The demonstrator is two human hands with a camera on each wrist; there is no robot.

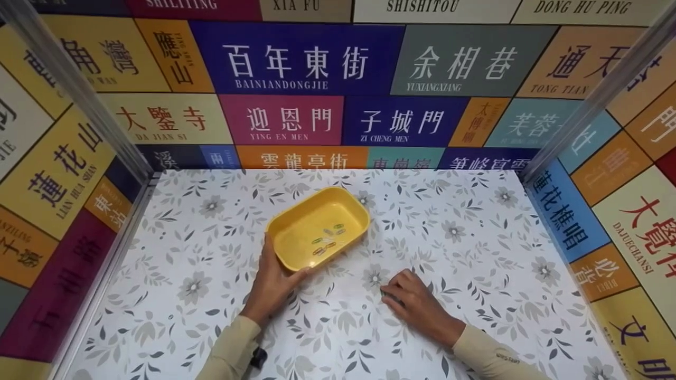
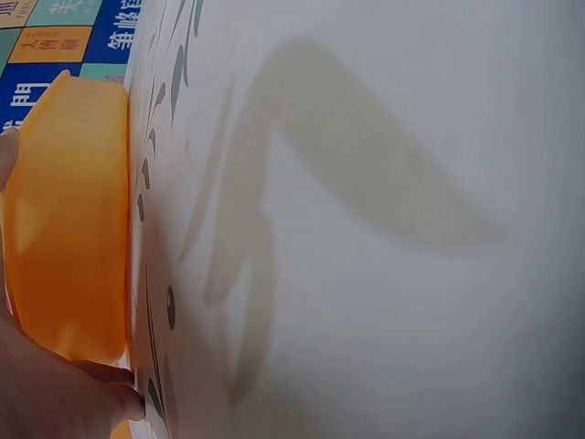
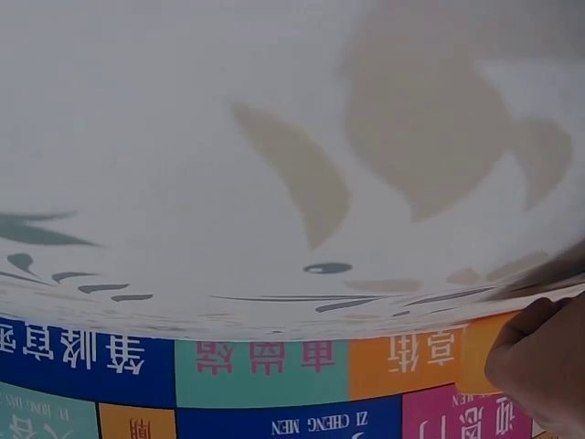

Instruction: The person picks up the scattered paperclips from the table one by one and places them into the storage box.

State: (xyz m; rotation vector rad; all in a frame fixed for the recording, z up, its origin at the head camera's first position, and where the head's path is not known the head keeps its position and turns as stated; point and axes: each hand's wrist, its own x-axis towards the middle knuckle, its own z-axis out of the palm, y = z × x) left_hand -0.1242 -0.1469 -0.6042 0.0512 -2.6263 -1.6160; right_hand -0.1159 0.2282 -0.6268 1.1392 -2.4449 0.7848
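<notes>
A yellow plastic container (image 1: pixel 296 211), rounded and rectangular, stands tilted across the table in the head view. Several small paper clips (image 1: pixel 325 240), green, orange and pale, lie in its near right part. My left hand (image 1: pixel 272 287) grips its near left corner, thumb along the near side and fingers at the left end. In the left wrist view the orange-looking container wall (image 2: pixel 69 219) stands beside that hand. My right hand (image 1: pixel 417 303) is low over the table, right of the container, its fingers curled. A tiny bit of green shows at its fingertips, like a paper clip, mostly hidden.
The table (image 1: pixel 475 274) has a white covering with grey leaves and flowers. Panels with colourful street-name signs (image 1: pixel 296 58) stand at the back and both sides, joined by clear corner posts (image 1: pixel 597 95).
</notes>
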